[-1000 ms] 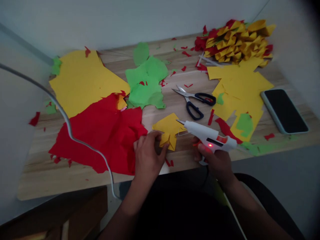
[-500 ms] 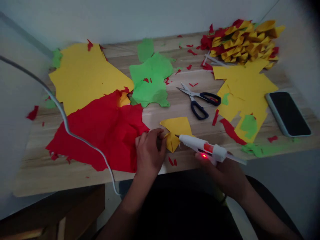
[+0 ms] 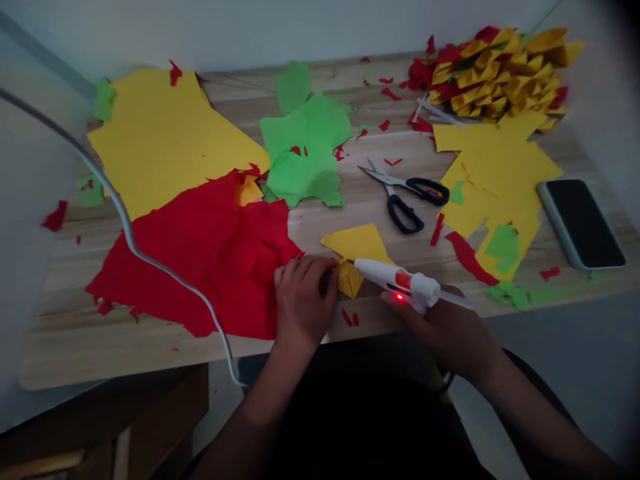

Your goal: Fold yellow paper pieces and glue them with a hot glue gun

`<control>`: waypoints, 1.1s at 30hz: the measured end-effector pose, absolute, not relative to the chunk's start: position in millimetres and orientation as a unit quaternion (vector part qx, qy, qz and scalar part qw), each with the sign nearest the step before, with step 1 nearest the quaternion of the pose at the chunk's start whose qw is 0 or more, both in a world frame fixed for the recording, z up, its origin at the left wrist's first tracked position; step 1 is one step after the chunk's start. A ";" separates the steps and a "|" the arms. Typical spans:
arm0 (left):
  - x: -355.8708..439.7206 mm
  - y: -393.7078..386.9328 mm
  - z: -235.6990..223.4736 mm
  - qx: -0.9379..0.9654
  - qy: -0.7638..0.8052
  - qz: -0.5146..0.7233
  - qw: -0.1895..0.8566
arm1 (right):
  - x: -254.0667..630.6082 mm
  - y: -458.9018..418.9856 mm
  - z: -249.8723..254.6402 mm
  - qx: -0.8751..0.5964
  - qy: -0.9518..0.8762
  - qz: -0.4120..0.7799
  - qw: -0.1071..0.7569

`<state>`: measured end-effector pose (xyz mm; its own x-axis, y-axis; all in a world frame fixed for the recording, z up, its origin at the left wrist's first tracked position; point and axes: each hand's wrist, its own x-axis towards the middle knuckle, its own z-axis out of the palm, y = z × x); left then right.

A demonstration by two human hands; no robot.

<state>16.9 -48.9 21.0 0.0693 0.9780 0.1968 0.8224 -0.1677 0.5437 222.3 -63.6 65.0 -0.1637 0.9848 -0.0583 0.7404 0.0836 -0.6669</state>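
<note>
My right hand (image 3: 445, 327) grips a white hot glue gun (image 3: 390, 279) with a glowing red light and a glue stick poking out of its back. Its dark nozzle points left, right at a folded piece of yellow paper (image 3: 351, 280); whether it touches the paper, I cannot tell. My left hand (image 3: 306, 293) pinches the left edge of that folded piece between thumb and fingers. Behind the fold lies a flat yellow paper piece (image 3: 363, 241); whether the two are one sheet is unclear. Scissors (image 3: 400, 190) with dark blue handles lie partly open beyond the glue gun.
Red paper (image 3: 200, 260), a large yellow sheet (image 3: 170, 140) and green paper (image 3: 307, 153) cover the table's left and middle. At the right are cut yellow paper (image 3: 495, 180), a phone (image 3: 583, 223) and a bundle of folded yellow paper (image 3: 505, 77). A white cable (image 3: 165, 273) crosses the left side.
The glue gun has shifted slightly left, its nozzle now by the pinched edge of the folded yellow paper. My left hand keeps its pinch. The whole view has shifted a little.
</note>
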 end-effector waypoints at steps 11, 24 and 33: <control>19.5 -47.0 20.9 0.721 0.632 0.248 0.138 | 217.9 -60.7 71.5 -0.581 -0.772 0.214 0.140; 21.1 -47.4 25.8 0.706 0.652 0.231 0.155 | 220.0 -57.8 76.3 -0.560 -0.814 0.125 0.088; 19.9 -48.6 24.3 0.705 0.650 0.240 0.152 | 225.0 -58.6 75.0 -0.583 -0.795 0.138 0.095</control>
